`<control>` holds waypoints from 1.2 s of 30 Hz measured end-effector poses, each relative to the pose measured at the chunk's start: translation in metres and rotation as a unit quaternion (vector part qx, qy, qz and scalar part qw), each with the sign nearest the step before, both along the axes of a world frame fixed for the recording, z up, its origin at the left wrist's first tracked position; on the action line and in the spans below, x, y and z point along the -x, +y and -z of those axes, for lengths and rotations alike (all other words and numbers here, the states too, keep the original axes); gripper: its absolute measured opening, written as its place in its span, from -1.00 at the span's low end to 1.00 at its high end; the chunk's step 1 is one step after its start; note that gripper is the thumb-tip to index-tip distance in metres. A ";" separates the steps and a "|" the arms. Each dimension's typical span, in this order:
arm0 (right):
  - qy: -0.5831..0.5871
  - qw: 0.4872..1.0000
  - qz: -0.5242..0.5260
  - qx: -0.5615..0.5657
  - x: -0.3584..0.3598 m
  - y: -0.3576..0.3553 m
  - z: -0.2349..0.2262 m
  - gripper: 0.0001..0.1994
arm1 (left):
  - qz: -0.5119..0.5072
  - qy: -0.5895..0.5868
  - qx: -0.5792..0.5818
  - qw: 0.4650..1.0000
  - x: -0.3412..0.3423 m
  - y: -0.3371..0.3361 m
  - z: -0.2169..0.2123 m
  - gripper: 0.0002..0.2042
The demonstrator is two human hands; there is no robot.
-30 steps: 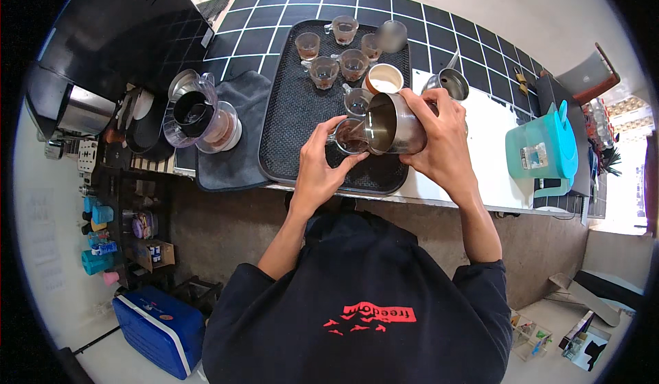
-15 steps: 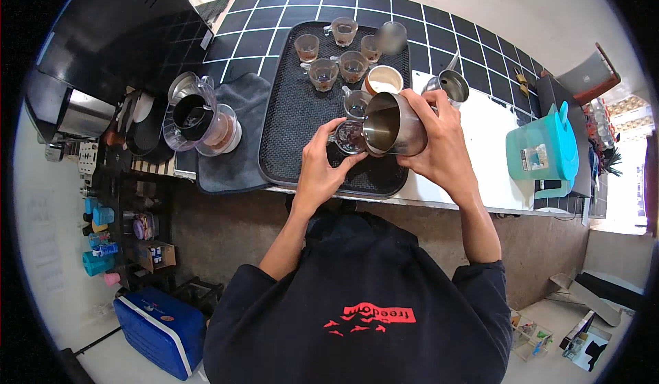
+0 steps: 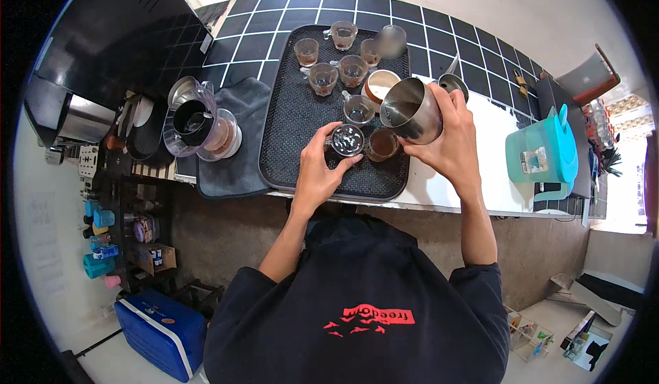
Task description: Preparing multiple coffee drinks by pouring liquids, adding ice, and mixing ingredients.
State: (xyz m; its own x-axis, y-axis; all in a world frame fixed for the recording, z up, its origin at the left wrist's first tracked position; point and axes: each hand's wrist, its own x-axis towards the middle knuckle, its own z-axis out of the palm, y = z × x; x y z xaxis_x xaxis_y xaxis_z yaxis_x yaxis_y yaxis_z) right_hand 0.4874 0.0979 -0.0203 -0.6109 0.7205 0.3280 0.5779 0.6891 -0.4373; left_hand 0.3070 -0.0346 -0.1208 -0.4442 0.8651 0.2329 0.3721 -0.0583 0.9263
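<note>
My left hand [image 3: 319, 168] is curled around a small glass cup [image 3: 347, 141] with dark contents and bright reflections, near the front of a black textured tray [image 3: 283, 161]. My right hand [image 3: 446, 135] grips a metal pitcher [image 3: 427, 118], its mouth leaning to the left, above the tray's right side. Just right of the held cup stands a glass cup of brown liquid [image 3: 382, 144], close to my right fingertips. Behind it are another glass cup [image 3: 358, 111] and a brown-and-white cup [image 3: 379, 86], partly covered by the pitcher.
Several glass cups [image 3: 322, 79] stand on the tray's far part. A grey cloth [image 3: 240, 133] and a clear-and-black appliance [image 3: 195, 123] lie to the left. A second metal vessel [image 3: 454, 85] sits behind my right hand. Farther right stands a turquoise lidded jug [image 3: 542, 154].
The pitcher has moved right, away from the cup in my left hand, and tips less. The brown-filled cup beside it is now uncovered. My left hand stays nearly in place.
</note>
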 end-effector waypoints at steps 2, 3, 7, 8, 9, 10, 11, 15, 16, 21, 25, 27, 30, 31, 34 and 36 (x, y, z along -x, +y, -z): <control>-0.006 1.000 0.000 0.002 0.003 0.001 0.001 -0.15 | 0.000 0.008 0.009 1.000 0.000 0.000 0.000 -0.42; -0.012 1.000 0.001 0.004 0.005 0.002 0.002 -0.15 | 0.000 0.008 0.008 1.000 0.001 0.000 0.001 -0.42; -0.029 0.999 -0.011 -0.008 0.012 0.004 0.007 -0.14 | -0.001 0.009 0.015 1.000 0.003 0.001 0.006 -0.42; -0.044 0.999 -0.005 -0.004 0.013 0.005 0.008 -0.14 | 0.001 0.010 0.019 1.000 0.003 0.001 0.006 -0.43; -0.059 0.998 0.001 0.000 0.015 0.005 0.009 -0.14 | 0.000 0.010 0.019 1.000 0.003 0.001 0.006 -0.43; -0.059 0.998 0.001 0.000 0.016 0.005 0.009 -0.14 | 0.007 -0.004 0.017 1.000 0.003 0.001 0.005 -0.43; -0.069 0.998 0.003 -0.007 0.017 0.006 0.010 -0.13 | 0.013 -0.018 0.014 1.000 0.003 0.001 0.003 -0.42; -0.082 0.997 0.005 -0.009 0.020 0.007 0.011 -0.13 | 0.022 -0.068 0.029 0.997 0.002 0.002 -0.003 -0.43; -0.082 0.997 0.004 -0.009 0.021 0.007 0.012 -0.13 | 0.025 -0.075 0.026 0.997 0.002 0.002 -0.003 -0.43; -0.086 0.996 0.000 -0.011 0.023 0.006 0.012 -0.13 | 0.027 -0.084 0.022 0.996 0.001 0.002 -0.002 -0.44; -0.088 0.996 0.000 -0.014 0.024 0.006 0.012 -0.14 | 0.030 -0.066 0.032 0.997 0.003 0.002 0.000 -0.42; -0.090 0.996 0.001 -0.009 0.024 0.006 0.012 -0.14 | 0.035 -0.068 0.031 0.997 0.004 0.002 0.000 -0.42; -0.097 0.995 0.003 -0.008 0.024 0.006 0.010 -0.14 | 0.039 -0.065 0.034 0.997 0.006 -0.001 -0.002 -0.39; -0.097 0.995 0.004 -0.008 0.025 0.005 0.010 -0.14 | 0.043 -0.046 0.044 0.997 0.007 -0.001 -0.001 -0.37; -0.099 0.995 0.007 -0.001 0.025 0.004 0.011 -0.13 | 0.056 -0.007 0.054 0.997 0.012 -0.002 0.002 -0.29; -0.092 0.995 0.006 -0.026 0.023 0.006 0.014 -0.16 | 0.065 0.012 0.054 0.996 0.016 -0.003 -0.001 -0.23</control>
State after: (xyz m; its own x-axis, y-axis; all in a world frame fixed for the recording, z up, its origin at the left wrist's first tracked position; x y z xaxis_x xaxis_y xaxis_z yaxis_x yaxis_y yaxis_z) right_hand 0.4640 0.1035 -0.0346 -0.6552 0.7136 0.2481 0.6535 0.7001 -0.2877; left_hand 0.2913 -0.0372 -0.1197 -0.3222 0.9354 0.1453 0.3905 -0.0085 0.9206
